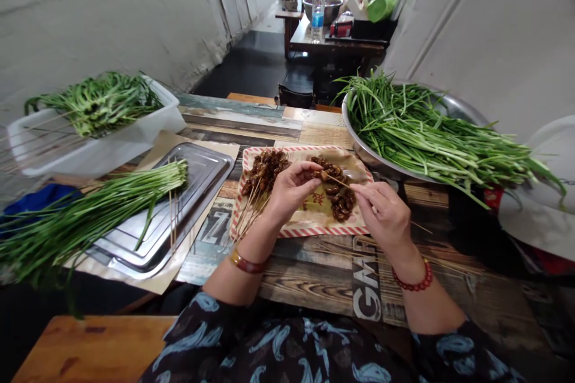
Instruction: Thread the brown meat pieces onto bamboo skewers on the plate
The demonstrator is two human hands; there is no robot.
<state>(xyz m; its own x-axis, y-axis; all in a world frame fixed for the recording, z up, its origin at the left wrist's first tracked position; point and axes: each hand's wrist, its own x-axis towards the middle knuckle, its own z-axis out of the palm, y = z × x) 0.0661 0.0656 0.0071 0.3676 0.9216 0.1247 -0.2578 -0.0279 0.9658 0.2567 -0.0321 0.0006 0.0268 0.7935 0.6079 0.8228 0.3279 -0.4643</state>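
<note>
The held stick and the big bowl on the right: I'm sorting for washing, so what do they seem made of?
Stick: probably bamboo or wood, apparently unvarnished, judging by its pale tan colour. Bowl: likely stainless steel, smooth; its grey wall shines.

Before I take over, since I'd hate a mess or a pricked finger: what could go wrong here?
The left hand pinches a brown piece on the skewer that the right hand holds; a slip might prick the left hand.
Long green stalks overhang the metal bowl and could slide out.
</note>
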